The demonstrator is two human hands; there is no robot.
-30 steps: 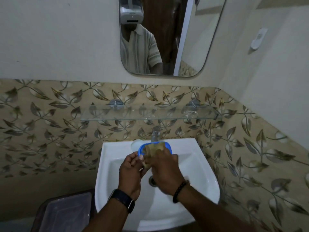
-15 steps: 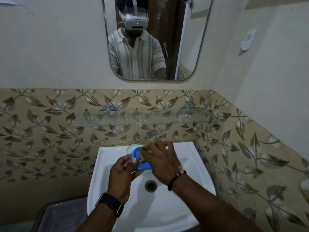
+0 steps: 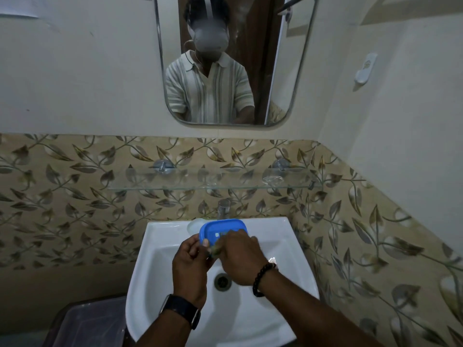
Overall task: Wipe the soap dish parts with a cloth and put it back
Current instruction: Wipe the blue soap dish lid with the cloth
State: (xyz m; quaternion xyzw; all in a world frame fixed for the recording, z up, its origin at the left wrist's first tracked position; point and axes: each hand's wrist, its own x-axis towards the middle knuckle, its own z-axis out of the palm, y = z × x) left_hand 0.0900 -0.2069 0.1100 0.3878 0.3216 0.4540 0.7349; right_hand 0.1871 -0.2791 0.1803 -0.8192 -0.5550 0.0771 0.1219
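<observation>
A blue oval soap dish part (image 3: 221, 229) is held over the white sink (image 3: 165, 246), its hollow side facing me. My left hand (image 3: 191, 267) pinches its near left edge with thumb and fingers. My right hand (image 3: 241, 256) covers the dish's near right edge and grips a small yellowish-green cloth (image 3: 215, 251), of which only a scrap shows between the two hands. A pale round object (image 3: 194, 225), possibly soap or another dish part, lies on the sink's back rim, partly hidden behind the blue piece.
A chrome tap (image 3: 223, 208) stands at the back of the sink, with the drain (image 3: 222, 281) below my hands. A glass shelf (image 3: 210, 181) is fixed to the tiled wall above. A bin with a clear lid (image 3: 90, 321) stands at the lower left. A mirror (image 3: 223, 58) hangs above.
The view has tilted up, showing more mirror. My right hand with the cloth has slid down toward the dish's near edge, uncovering most of the blue part's inside.
</observation>
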